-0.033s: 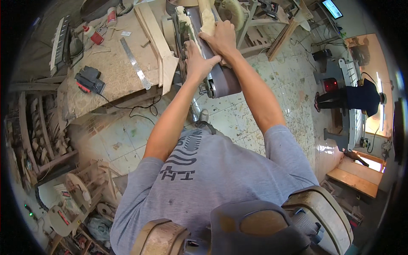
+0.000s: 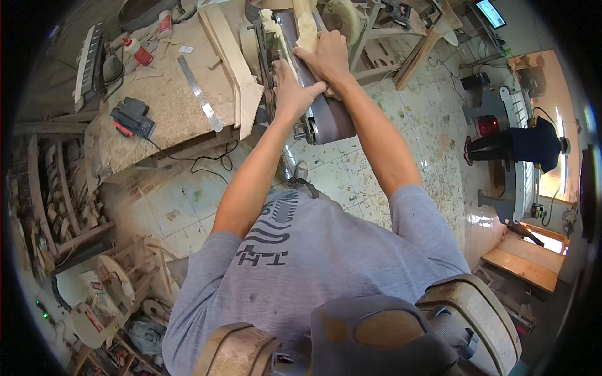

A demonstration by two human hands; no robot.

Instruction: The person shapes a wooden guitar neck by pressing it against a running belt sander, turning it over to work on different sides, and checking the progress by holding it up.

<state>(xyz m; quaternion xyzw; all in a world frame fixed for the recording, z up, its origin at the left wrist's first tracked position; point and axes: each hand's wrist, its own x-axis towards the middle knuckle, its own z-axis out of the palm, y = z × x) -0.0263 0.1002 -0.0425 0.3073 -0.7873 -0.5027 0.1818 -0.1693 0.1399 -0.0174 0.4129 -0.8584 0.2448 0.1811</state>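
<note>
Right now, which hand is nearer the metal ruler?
Left. The left hand is right of the metal ruler, at the left side of the sanding belt; the right hand is farther right, on a pale wooden piece.

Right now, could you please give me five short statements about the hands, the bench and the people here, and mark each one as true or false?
1. The left hand and the right hand are both at the belt sander. True.
2. The ruler lies on the belt sander. False: it lies on the bench.
3. The right hand is on a piece of wood. True.
4. The black power tool is at the right of the ruler in the picture. False: it is at the left.
5. The other person wears a white top. False: the top is dark.
</note>
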